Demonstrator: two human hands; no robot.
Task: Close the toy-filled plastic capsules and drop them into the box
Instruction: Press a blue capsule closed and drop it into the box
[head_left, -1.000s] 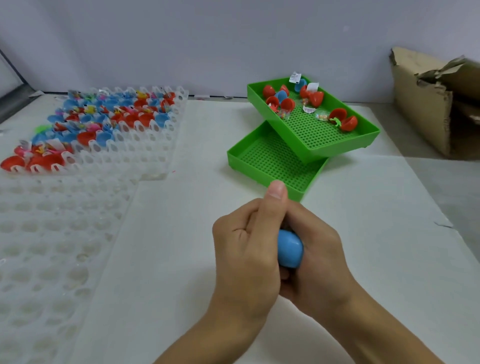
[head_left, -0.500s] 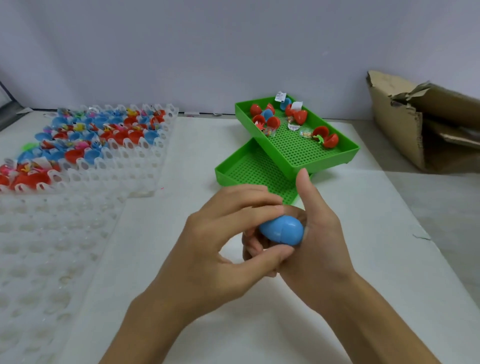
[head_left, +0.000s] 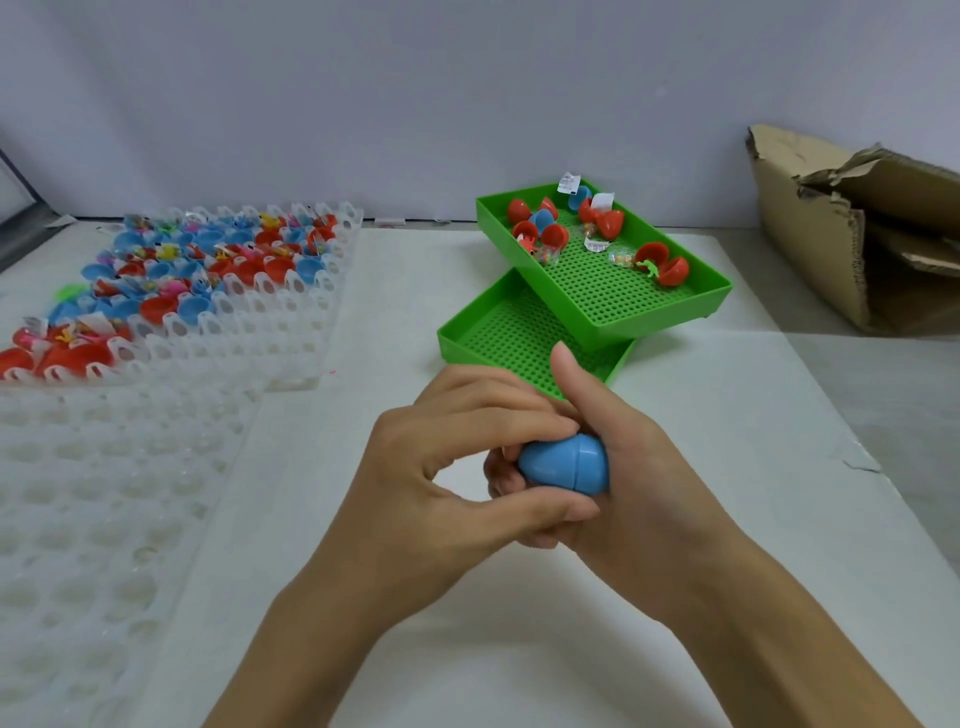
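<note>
Both my hands grip the closed blue capsule (head_left: 566, 464) above the near counter (head_left: 701, 467): my right hand (head_left: 618, 467) cradles it, thumb raised, my left hand (head_left: 447, 467) pinches its left end. The cardboard box (head_left: 852, 228) sits far right.

Closed blue capsule (head_left: 566, 464) (seam upright) between both hands, above table

A white surface (head_left: 701, 467) carries two green perforated trays. The upper tray (head_left: 613, 291) rests tilted across the far edge of the lower tray (head_left: 498, 338). Left of the lower tray lies a clear plastic holder (head_left: 270, 322) with rows of cups, and nearer than that a second clear holder (head_left: 104, 493). Behind them rises a pale wall (head_left: 415, 93).
</note>
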